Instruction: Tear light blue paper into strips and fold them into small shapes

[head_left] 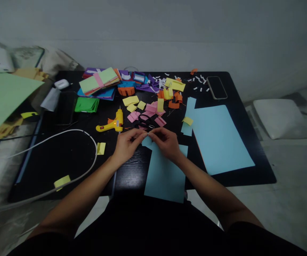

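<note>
Close together at the middle of the table, my left hand (127, 145) and my right hand (167, 143) pinch a small piece of light blue paper (147, 143) between their fingertips. Both hands have their fingers closed, and part of the piece is hidden by them. Under my right wrist lies a larger blue sheet (165, 177), reaching over the table's front edge. Just beyond the fingertips are black-handled scissors (144, 118), partly among pink paper pieces (150, 108). A yellow glue gun (112, 122) rests to the left of my left hand.
On the right lie a big blue sheet (222, 138), narrow blue strips (190, 110) and a phone (216, 88). Stacked coloured paper (100, 81) and green paper (86, 105) sit at the back left. A white cable (92, 138) loops across the left side.
</note>
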`<state>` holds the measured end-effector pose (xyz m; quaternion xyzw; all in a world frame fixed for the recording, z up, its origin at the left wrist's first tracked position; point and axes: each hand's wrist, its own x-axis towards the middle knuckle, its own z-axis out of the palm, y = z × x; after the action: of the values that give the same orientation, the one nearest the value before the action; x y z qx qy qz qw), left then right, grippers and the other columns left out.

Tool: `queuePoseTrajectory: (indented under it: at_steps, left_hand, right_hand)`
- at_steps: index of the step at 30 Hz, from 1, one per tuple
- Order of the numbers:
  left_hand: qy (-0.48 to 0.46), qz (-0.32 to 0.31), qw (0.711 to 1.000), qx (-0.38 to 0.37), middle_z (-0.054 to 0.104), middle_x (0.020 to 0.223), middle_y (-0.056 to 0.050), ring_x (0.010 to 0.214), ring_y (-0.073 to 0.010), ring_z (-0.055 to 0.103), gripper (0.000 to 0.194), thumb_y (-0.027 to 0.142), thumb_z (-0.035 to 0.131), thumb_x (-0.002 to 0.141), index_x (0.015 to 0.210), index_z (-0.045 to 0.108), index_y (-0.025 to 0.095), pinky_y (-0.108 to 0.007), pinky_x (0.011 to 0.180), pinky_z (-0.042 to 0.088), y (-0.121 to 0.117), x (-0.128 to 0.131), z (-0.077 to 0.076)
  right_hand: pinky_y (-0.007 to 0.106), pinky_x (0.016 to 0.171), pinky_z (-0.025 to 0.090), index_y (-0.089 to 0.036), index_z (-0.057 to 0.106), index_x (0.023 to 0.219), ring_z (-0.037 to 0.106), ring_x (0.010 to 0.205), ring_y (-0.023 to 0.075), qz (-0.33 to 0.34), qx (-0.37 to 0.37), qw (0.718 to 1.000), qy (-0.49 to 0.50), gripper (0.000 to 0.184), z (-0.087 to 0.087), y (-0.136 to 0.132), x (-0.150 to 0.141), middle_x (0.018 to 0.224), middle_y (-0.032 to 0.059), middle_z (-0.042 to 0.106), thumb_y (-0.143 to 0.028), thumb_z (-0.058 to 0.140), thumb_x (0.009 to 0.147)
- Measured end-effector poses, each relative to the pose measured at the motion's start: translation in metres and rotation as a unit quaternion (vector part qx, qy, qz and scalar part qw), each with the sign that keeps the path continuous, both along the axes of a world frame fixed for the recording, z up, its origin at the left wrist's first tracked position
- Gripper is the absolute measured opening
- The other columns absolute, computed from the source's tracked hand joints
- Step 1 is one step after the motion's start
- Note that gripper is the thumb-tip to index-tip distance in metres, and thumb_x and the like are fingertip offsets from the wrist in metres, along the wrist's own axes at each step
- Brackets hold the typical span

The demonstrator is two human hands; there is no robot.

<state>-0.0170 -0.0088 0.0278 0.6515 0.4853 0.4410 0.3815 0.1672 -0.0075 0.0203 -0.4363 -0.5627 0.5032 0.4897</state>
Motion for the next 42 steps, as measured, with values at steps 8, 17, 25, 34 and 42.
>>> queuePoseTrajectory:
  at_steps: [8,17,25,34,42]
  left_hand:
    - [0.01,-0.015,1.0,0.008,0.076,0.077,-0.002,0.066,-0.0144,0.066,0.025,0.04,0.067,0.096,0.093,0.079,0.019,-0.026,0.063,0.053,0.001,0.0,0.005]
    - [0.005,0.0,1.0,0.025,0.077,0.077,-0.003,0.063,-0.014,0.066,0.02,0.037,0.071,0.094,0.101,0.082,0.022,-0.027,0.064,0.055,0.002,-0.004,0.003]
    - [-0.089,-0.017,0.995,-0.037,0.075,0.085,-0.003,0.073,-0.014,0.071,0.021,0.036,0.079,0.086,0.092,0.07,0.018,-0.027,0.07,0.059,0.002,0.002,0.004]
    - [-0.149,-0.045,0.986,-0.053,0.072,0.095,-0.003,0.082,-0.0151,0.071,0.042,0.031,0.076,0.085,0.122,0.057,0.022,-0.027,0.074,0.058,0.005,-0.002,0.001]
    - [-0.16,-0.064,0.981,-0.091,0.074,0.084,-0.002,0.074,-0.0169,0.073,0.037,0.026,0.073,0.086,0.122,0.069,0.02,-0.031,0.073,0.061,0.006,-0.004,0.003]
  right_hand:
    - [0.033,0.074,0.058,-0.022,0.074,0.09,0.068,0.077,0.0177,-0.016,0.001,0.999,-0.029,0.029,-0.002,0.0,0.0,0.085,0.003,0.074,-0.051,0.074,0.089]
    - [0.036,0.077,0.057,-0.025,0.078,0.092,0.067,0.079,0.0187,-0.046,0.046,0.996,-0.059,0.019,0.002,0.0,0.003,0.086,0.0034,0.074,-0.044,0.078,0.089]
    - [0.034,0.081,0.061,-0.024,0.068,0.107,0.073,0.084,0.0178,-0.036,-0.03,0.998,0.037,0.039,-0.004,-0.001,0.0,0.093,0.0029,0.074,-0.047,0.084,0.08]
    - [0.034,0.074,0.063,-0.023,0.074,0.105,0.071,0.072,0.0162,-0.001,-0.046,0.998,0.05,0.035,-0.003,0.003,0.003,0.085,0.0018,0.074,-0.05,0.08,0.084]
    - [0.035,0.074,0.067,-0.022,0.077,0.1,0.074,0.074,0.0165,-0.021,-0.091,0.991,0.097,0.036,-0.009,0.008,0.002,0.09,0.0027,0.078,-0.047,0.087,0.076]
